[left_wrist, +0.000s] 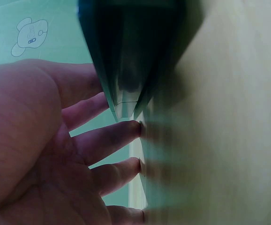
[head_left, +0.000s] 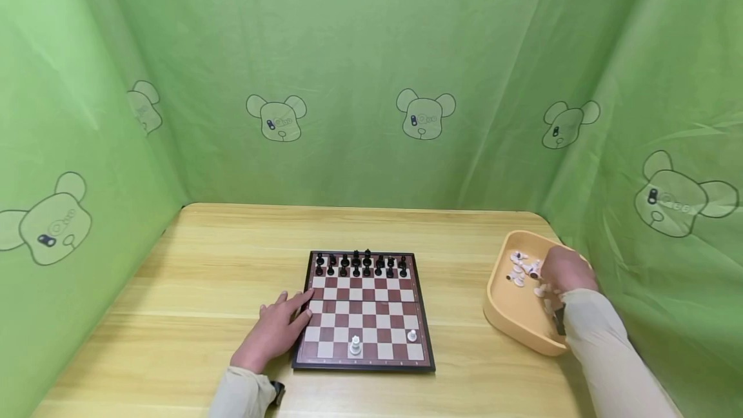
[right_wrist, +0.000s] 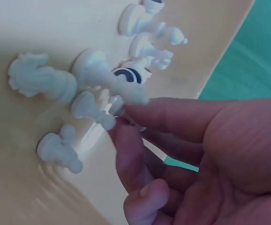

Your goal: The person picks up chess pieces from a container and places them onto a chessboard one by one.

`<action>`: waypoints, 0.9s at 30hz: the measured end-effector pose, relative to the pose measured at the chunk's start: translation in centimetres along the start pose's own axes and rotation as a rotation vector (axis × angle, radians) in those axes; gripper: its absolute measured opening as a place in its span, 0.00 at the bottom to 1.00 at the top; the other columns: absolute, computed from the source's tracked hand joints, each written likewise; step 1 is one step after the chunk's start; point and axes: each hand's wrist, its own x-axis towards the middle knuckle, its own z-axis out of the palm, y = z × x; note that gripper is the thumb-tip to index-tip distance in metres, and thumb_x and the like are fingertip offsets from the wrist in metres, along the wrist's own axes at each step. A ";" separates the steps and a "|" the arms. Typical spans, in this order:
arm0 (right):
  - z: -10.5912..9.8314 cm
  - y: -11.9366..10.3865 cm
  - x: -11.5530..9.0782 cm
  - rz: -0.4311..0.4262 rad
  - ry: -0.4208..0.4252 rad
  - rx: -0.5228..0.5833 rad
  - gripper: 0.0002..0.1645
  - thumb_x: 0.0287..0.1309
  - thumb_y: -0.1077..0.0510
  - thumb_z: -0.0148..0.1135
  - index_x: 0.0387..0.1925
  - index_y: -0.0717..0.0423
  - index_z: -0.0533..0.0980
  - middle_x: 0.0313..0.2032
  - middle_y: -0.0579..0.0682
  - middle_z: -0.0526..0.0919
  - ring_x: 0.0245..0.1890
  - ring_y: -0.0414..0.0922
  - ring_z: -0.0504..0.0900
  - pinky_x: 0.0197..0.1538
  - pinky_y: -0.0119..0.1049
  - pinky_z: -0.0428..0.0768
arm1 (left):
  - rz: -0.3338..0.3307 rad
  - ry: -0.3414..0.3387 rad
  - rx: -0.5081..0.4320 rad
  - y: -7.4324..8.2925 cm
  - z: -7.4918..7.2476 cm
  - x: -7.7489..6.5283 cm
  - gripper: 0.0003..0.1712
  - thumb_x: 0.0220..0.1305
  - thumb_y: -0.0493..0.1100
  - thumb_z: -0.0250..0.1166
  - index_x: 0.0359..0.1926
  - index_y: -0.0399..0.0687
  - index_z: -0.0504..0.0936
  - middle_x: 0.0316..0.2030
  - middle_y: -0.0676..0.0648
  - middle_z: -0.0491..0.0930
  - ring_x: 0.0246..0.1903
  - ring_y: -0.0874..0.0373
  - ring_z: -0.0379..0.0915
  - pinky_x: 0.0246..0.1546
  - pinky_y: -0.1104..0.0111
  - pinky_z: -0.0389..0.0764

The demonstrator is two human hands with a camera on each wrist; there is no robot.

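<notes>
A folding chessboard (head_left: 341,308) lies on the table, with black chess pieces (head_left: 356,271) in two rows at its far end. Near its front edge stand a tall white piece (head_left: 355,346) and a white pawn (head_left: 412,335). Fingers spread and fairly straight, my left hand (head_left: 275,329) rests at the board's left edge; the dark board side (left_wrist: 131,51) shows in the left wrist view. Inside an orange tray (head_left: 516,326), my right hand (head_left: 565,271) pinches a small white chess piece (right_wrist: 116,106) between thumb and forefinger, mostly hidden. Several white pieces (right_wrist: 41,79) lie around the fingertips.
The wooden table (head_left: 244,244) carries the board in the middle and the tray at the right. Green curtains (head_left: 360,173) with bear-head drawings enclose the back and both sides. The tray's raised wall (head_left: 492,305) surrounds the loose white pieces.
</notes>
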 end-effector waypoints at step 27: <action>-2.3 -4.3 -2.1 -0.136 0.231 0.179 0.17 0.67 0.57 0.56 0.43 0.68 0.82 0.38 0.65 0.85 0.38 0.61 0.81 0.40 0.55 0.79 | -0.010 -0.007 -0.001 0.1 -0.1 0.0 0.27 0.77 0.45 0.60 0.73 0.48 0.74 0.68 0.32 0.72 0.73 0.26 0.54 0.69 0.25 0.43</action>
